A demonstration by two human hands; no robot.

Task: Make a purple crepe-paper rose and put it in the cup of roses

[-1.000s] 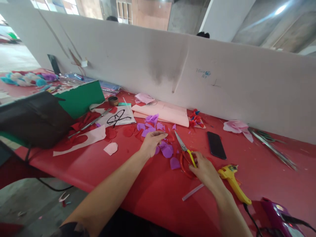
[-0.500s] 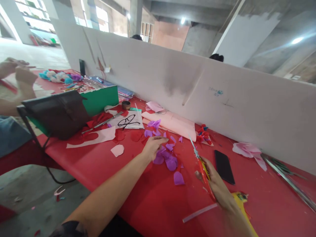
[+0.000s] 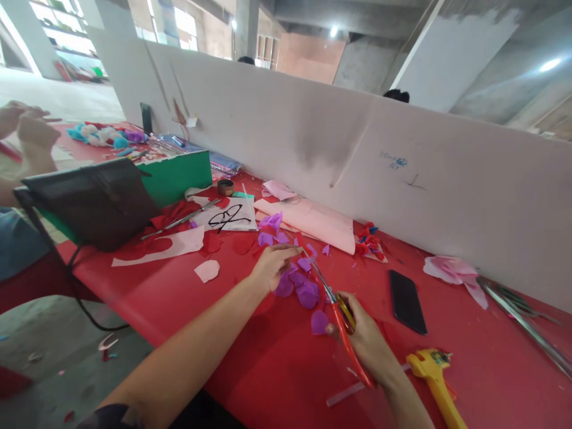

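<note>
My left hand is over the purple petal-shaped pieces, its thumb and fingers pressed together. Whatever it pinches is too small or hidden to make out; a bit of red shows just beyond the fingertips. In my right hand are long-nosed pliers with red and yellow handles, my fingers wrapped round them. Their narrow tip reaches the fingertips of my left hand; I cannot tell whether it touches them. A single purple petal lies beneath the pliers.
To the right lie a black phone and a yellow glue gun, with a clear glue stick nearer me. Rolled pink sheet, glasses and a dark bag stand beyond. At far left are another person's hands.
The pliers in my right hand have swung left and forward, bringing their tip to my left fingertips. My left hand keeps nearly the same place. The glue gun shows more fully.
</note>
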